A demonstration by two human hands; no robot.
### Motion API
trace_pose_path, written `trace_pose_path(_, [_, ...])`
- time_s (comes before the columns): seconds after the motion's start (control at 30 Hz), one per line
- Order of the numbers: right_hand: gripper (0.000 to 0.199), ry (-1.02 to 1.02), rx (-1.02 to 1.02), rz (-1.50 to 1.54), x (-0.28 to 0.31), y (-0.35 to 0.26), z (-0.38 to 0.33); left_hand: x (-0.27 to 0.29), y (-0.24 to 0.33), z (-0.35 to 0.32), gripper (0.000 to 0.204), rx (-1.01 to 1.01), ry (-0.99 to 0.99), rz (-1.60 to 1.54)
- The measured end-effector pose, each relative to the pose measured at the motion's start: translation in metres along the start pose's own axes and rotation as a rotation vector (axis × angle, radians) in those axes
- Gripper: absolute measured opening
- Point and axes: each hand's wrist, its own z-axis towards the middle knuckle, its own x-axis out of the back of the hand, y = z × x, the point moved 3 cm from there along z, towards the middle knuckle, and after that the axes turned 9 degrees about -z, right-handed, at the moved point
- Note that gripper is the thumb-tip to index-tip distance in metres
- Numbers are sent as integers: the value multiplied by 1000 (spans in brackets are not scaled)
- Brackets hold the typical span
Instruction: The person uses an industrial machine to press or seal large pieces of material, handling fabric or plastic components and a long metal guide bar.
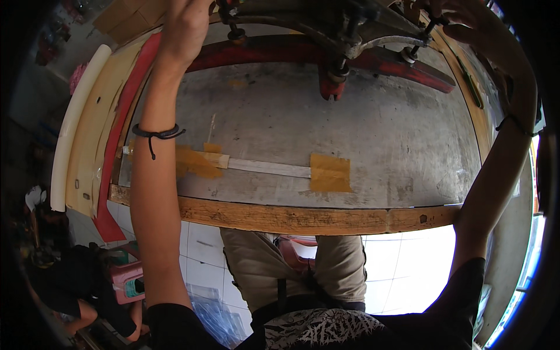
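Note:
At the top edge, my left hand [188, 28] reaches to the left end of a dark metal frame [291, 16]; its fingers are mostly cut off by the picture's edge. My right hand [469, 22] is at the frame's right end, its bent fingers around the top of a dark clamp screw [430, 28]. Several such screws with round feet hang from the frame. Beneath them lies a long, worn red bar [256, 51], with a short notched red piece [331, 87] jutting toward me at its middle.
A grey tabletop [280, 122] has a wooden front edge [291, 217]. Taped to it is a pale strip [268, 167] under brown tape [331, 172]. A green-handled tool [471, 87] lies at right. At left are a red strip [119, 128] and a white roll [76, 125]. Another person [81, 286] sits lower left.

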Motion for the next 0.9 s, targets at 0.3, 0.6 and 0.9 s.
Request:
trace_pose_path(0.3, [18,81,-40,-104,-8,-13,-3,4,-1,-2,23,5,-3,42])
trace_pose_path(0.6, [15,33,-108,-26,1,-2,1,-5,12,-2,23,40,-4,35])
trace_pose_path(0.9, [20,-20,-121,-108,-4,8,8,2,-1,0,24,7,-12,61])
